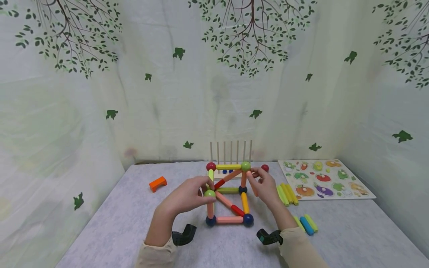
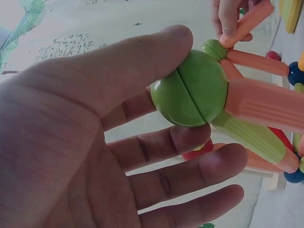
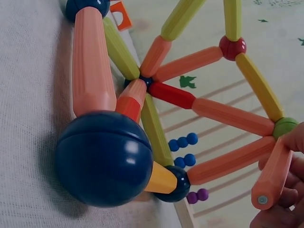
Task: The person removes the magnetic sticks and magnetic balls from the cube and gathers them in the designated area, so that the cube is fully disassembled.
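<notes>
A magnetic stick-and-ball frame stands on the table, with dark blue balls (image 1: 248, 219) at its base and a red ball (image 1: 211, 166) at its upper far left corner. My left hand (image 1: 187, 193) pinches the near upper green ball (image 2: 194, 88) between thumb and fingers; a salmon stick (image 2: 266, 102) runs down from that ball. At the far right corner, my right hand (image 1: 264, 184) grips a loose-ended salmon stick (image 3: 273, 175). One end of this stick meets the far green ball (image 3: 285, 127), while its other end, showing a metal disc, points outward.
Behind the frame stands a rack of upright rods (image 1: 231, 150) with beads, and a loose red ball (image 1: 265, 168). Yellow-green sticks (image 1: 286, 194), a blue stick (image 1: 306, 226) and a vegetable picture board (image 1: 285, 171) lie at right. An orange arch block (image 1: 158, 183) lies left.
</notes>
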### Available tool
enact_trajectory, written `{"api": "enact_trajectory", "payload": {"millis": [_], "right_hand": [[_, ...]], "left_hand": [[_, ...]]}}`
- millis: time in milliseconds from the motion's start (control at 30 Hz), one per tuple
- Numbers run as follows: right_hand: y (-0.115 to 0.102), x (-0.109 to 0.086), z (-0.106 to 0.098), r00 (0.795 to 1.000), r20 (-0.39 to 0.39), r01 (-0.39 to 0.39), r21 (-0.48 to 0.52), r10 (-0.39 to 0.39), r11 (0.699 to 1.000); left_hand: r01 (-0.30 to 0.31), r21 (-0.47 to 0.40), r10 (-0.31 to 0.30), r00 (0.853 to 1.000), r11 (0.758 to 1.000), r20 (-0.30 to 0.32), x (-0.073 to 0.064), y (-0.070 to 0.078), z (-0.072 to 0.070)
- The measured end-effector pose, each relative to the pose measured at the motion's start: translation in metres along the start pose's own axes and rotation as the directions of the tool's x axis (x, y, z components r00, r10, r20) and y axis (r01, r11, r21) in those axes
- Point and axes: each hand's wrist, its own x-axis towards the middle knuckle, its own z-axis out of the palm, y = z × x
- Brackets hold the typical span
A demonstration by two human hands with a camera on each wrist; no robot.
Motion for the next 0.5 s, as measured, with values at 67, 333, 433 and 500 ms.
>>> {"api": "enact_trajectory", "payload": {"millis": [67, 333, 433, 500], "right_hand": [[0.001, 0.001, -0.001, 1.000, 0.005, 0.010, -0.017, -0.010, 1.000], [0.013, 0.006, -0.012, 0.999, 0.045, 0.014, -0.105, -0.010, 0.994], [0.022, 0.009, -0.019, 0.997, 0.074, -0.023, -0.164, 0.035, 0.986], [0.027, 0.010, -0.024, 0.993, 0.096, -0.046, -0.213, 0.067, 0.976]], "left_hand": [[0.001, 0.000, -0.001, 1.000, 1.000, 0.001, 0.000, 0.000, 0.000], [0.006, 0.002, -0.006, 1.000, 1.000, 0.001, 0.001, 0.001, 0.000], [0.002, -0.001, -0.002, 1.000, 1.000, 0.000, 0.000, 0.001, -0.001], [0.000, -0.005, 0.000, 1.000, 1.000, 0.002, -0.001, 0.001, -0.001]]}}
